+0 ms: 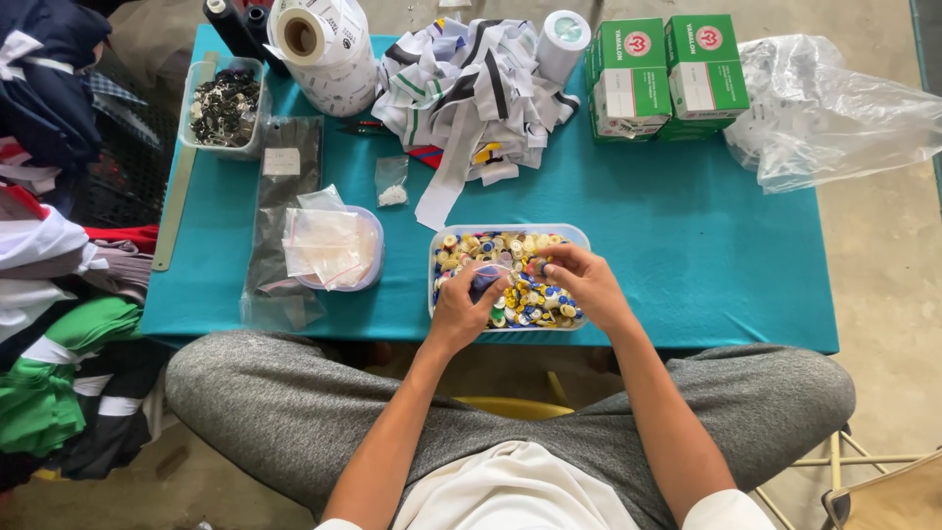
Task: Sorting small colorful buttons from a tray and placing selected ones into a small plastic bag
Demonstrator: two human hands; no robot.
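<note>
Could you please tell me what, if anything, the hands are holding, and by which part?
The left hand grips a small dark blue piece, its held part hidden; the right hand pinches something tiny over the container of buttons, unidentifiable.

**Packages and labels on the teal table**

Green-and-white cardboard boxes (pixel 665 77) stand stacked at the far edge. Left of them, a white label roll (pixel 324 49). A small clear bag (pixel 392 181) and clear flat bags (pixel 329 245) lie nearer.
</note>
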